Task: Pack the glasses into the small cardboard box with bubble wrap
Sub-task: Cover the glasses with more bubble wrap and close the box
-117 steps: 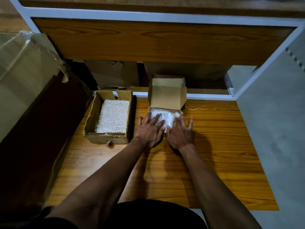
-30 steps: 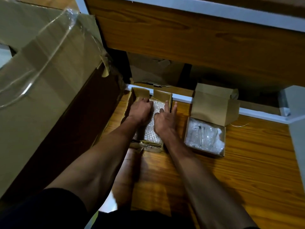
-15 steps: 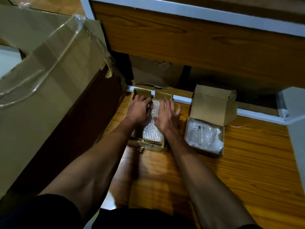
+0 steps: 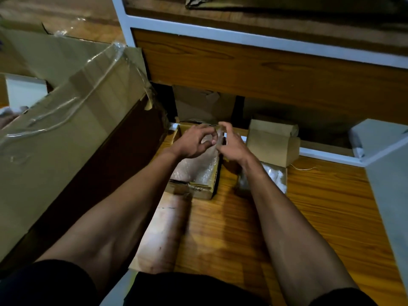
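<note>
A shallow open cardboard box (image 4: 202, 192) lies on the wooden table (image 4: 320, 206), with bubble wrap (image 4: 198, 167) in it. My left hand (image 4: 192, 142) and my right hand (image 4: 231, 144) are raised over its far end. Both pinch the upper edge of a bubble wrap sheet that rises out of the box. To the right stands the small cardboard box (image 4: 272, 143) with its lid flap upright. Wrapped glasses (image 4: 276, 175) show inside it, partly hidden behind my right forearm.
A large taped cardboard box (image 4: 77, 129) fills the left side, right against the shallow box. A wooden panel with a white frame (image 4: 265, 69) overhangs the back. Loose cardboard (image 4: 198, 104) sits in the dark gap beneath it. A grey wall (image 4: 388, 184) bounds the right.
Both hands have left the small box on the right and gone to the shallow left box. In the last half second they rose from lying flat on the bubble wrap and now pinch its far edge.
</note>
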A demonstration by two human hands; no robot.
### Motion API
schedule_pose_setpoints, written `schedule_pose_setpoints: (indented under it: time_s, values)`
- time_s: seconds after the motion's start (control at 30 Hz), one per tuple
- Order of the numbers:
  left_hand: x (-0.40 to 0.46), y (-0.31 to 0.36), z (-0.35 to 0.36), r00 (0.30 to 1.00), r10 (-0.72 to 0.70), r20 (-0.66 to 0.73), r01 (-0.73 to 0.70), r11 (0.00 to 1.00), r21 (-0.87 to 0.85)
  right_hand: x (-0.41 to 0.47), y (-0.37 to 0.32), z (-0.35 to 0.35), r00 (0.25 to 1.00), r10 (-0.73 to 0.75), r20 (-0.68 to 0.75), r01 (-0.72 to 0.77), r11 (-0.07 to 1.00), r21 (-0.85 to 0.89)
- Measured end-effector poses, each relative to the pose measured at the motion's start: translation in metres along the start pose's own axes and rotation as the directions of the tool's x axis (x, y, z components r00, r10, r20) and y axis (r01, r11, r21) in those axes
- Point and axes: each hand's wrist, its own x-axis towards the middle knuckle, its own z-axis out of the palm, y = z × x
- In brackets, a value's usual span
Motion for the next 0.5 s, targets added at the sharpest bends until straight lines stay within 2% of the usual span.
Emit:
schedule_pose_setpoints:
  time_s: [0.07, 0.17, 0.3, 0.4, 0.5]
  values:
    - [0.006, 0.013, -0.004, 0.997, 0.046, 0.065, -0.041, 0.997, -0.067, -0.006, -0.001, -0.015, 1.0, -0.009, 0.027, 0.009, 1.0, -0.026]
    - [0.014, 0.032, -0.004, 0.992, 0.03, 0.12, -0.019, 0.996, -0.091, -0.015, 0.0, -0.036, 0.999, 0.018, 0.051, -0.015, 0.998, -0.06]
    - [0.017, 0.048, 0.005, 0.997, -0.051, 0.06, 0.059, 0.989, -0.138, -0.029, 0.008, -0.068, 0.995, 0.085, -0.056, -0.081, 0.995, 0.065]
    - [0.018, 0.064, 0.009, 0.988, -0.157, 0.008, 0.154, 0.959, -0.236, -0.047, 0.022, -0.096, 0.985, 0.157, -0.066, -0.14, 0.967, 0.212]
    - [0.017, 0.084, 0.013, 0.942, -0.305, 0.138, 0.335, 0.865, -0.374, -0.062, 0.044, -0.115, 0.955, 0.267, -0.125, -0.193, 0.887, 0.42]
